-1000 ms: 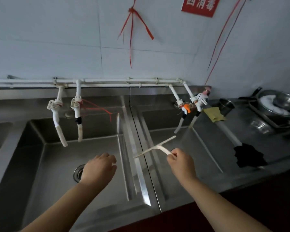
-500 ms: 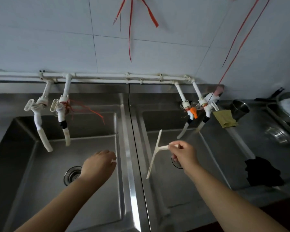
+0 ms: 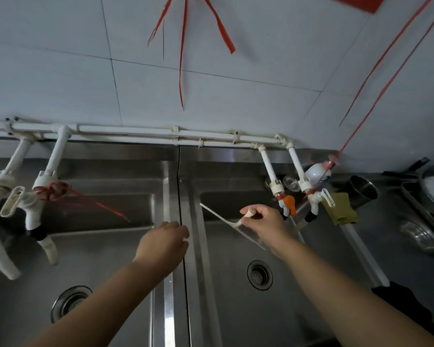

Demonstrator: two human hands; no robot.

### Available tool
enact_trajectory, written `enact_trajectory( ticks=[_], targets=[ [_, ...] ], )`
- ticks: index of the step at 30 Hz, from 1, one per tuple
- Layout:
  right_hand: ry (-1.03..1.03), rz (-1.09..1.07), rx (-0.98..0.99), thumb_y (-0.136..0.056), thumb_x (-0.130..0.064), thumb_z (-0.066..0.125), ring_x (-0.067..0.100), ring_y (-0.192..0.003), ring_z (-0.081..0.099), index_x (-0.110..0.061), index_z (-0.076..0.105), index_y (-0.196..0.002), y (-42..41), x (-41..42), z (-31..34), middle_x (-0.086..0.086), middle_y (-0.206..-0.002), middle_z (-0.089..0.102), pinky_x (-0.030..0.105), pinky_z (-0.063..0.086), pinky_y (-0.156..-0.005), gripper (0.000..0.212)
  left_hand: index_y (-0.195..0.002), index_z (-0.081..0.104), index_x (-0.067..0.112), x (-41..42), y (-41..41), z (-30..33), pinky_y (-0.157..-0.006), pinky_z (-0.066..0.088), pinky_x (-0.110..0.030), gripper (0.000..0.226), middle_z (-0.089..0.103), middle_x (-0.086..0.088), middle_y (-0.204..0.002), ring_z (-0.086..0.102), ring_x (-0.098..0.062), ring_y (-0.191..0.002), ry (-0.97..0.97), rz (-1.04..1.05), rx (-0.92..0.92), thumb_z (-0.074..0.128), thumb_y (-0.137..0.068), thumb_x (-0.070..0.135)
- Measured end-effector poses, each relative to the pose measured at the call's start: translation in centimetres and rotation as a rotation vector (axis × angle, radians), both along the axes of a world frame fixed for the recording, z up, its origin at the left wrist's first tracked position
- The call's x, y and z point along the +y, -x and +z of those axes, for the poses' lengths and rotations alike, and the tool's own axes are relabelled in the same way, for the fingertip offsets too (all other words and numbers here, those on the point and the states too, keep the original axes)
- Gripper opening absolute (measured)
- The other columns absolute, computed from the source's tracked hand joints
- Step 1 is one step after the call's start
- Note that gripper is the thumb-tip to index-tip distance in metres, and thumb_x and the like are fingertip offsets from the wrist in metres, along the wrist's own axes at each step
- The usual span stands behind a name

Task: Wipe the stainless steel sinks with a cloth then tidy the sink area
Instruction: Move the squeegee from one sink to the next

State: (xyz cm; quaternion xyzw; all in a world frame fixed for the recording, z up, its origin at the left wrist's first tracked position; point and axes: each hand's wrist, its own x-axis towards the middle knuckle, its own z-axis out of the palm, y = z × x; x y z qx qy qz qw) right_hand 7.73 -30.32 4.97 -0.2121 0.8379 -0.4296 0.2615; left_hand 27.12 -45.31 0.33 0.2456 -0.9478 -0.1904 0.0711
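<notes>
While right hand (image 3: 263, 225) grips squeegee (image 3: 232, 225), left hand (image 3: 163, 242) beside it.

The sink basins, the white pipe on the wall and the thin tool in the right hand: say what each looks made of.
Grey metal sink basins: stainless steel by the look, brushed, with soft streaky reflections.
White wall pipe: apparently plastic; matte, with moulded joints and clips.
Thin cream T-shaped scraper tool, gripped by the right hand: probably plastic; pale and matte, though its blade material is unclear.
</notes>
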Motion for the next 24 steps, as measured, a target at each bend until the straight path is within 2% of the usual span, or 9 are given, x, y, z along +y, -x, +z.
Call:
enact_trajectory(
  ticks=[2, 6, 9, 12, 17, 21, 24],
  targets=[
    [0.021, 0.046, 0.032, -0.08, -0.011, 0.069, 0.002, -0.083, 0.061, -0.026, 0.068, -0.088, 2.4, -1.4, 0.3, -0.009, -0.091, 0.066, 0.01, 0.043, -0.061, 0.017, -0.111, 0.058, 0.03, -0.4, 2.3, -0.2, -0.075, 0.045, -0.02, 0.023, 0.058, 0.01, -0.106, 0.053, -0.006, -0.095, 0.006, 0.008, 0.003, 0.044, -0.094, 0.029],
    [0.037, 0.152, 0.113, -0.083, -0.011, 0.067, 0.0, -0.085, 0.058, -0.023, 0.066, -0.091, 7.7, -5.0, 0.2, -0.008, -0.093, 0.064, 0.009, 0.041, -0.064, 0.015, -0.11, 0.054, 0.031, -1.2, 7.3, -0.8, -0.068, 0.035, -0.019, 0.02, 0.055, 0.009, -0.106, 0.05, -0.006, -0.091, 0.001, 0.078, -0.02, 0.043, -0.094, 0.029],
    [0.01, 0.253, 0.132, -0.084, -0.013, 0.066, 0.004, -0.087, 0.057, -0.027, 0.063, -0.091, 11.5, -7.8, -0.5, -0.007, -0.095, 0.061, 0.014, 0.042, -0.066, 0.016, -0.119, 0.051, 0.03, -2.2, 11.2, -1.6, -0.078, 0.038, -0.021, 0.027, 0.052, 0.007, -0.116, 0.049, -0.009, -0.103, -0.014, 0.129, -0.044, 0.047, -0.092, 0.028],
    [-0.039, 0.353, 0.135, -0.085, -0.014, 0.065, 0.003, -0.086, 0.056, -0.029, 0.061, -0.091, 14.6, -10.5, -1.5, -0.008, -0.095, 0.06, 0.015, 0.04, -0.063, 0.017, -0.132, 0.042, 0.029, -3.5, 14.5, -3.2, -0.098, 0.039, -0.032, 0.047, 0.044, 0.005, -0.135, 0.043, -0.015, -0.123, -0.006, 0.143, -0.114, 0.055, -0.087, 0.029],
    [-0.119, 0.516, 0.16, -0.088, -0.013, 0.061, 0.001, -0.087, 0.051, -0.025, 0.059, -0.096, 18.1, -13.9, -4.1, -0.009, -0.095, 0.056, 0.013, 0.036, -0.065, 0.015, -0.146, 0.021, 0.025, -5.4, 17.2, -6.9, -0.115, 0.016, -0.037, 0.07, 0.014, 0.0, -0.157, 0.018, -0.02, -0.143, 0.066, 0.169, -0.212, 0.057, -0.087, 0.031],
    [-0.178, 0.601, 0.154, -0.089, -0.011, 0.06, 0.002, -0.087, 0.051, -0.022, 0.06, -0.098, 19.7, -15.5, -5.4, -0.007, -0.097, 0.056, 0.012, 0.036, -0.065, 0.015, -0.149, 0.007, 0.02, -5.9, 18.6, -9.1, -0.114, -0.002, -0.039, 0.078, -0.002, -0.004, -0.159, 0.0, -0.021, -0.146, 0.108, 0.146, -0.292, 0.054, -0.089, 0.034],
    [-0.208, 0.629, 0.163, -0.088, -0.01, 0.06, 0.002, -0.084, 0.051, -0.021, 0.06, -0.096, 20.4, -16.4, -5.9, -0.006, -0.095, 0.055, 0.013, 0.036, -0.063, 0.014, -0.15, 0.002, 0.017, -5.7, 19.5, -9.9, -0.114, -0.007, -0.038, 0.079, -0.006, -0.006, -0.159, -0.004, -0.021, -0.146, 0.091, 0.122, -0.349, 0.052, -0.091, 0.034]
  ],
)
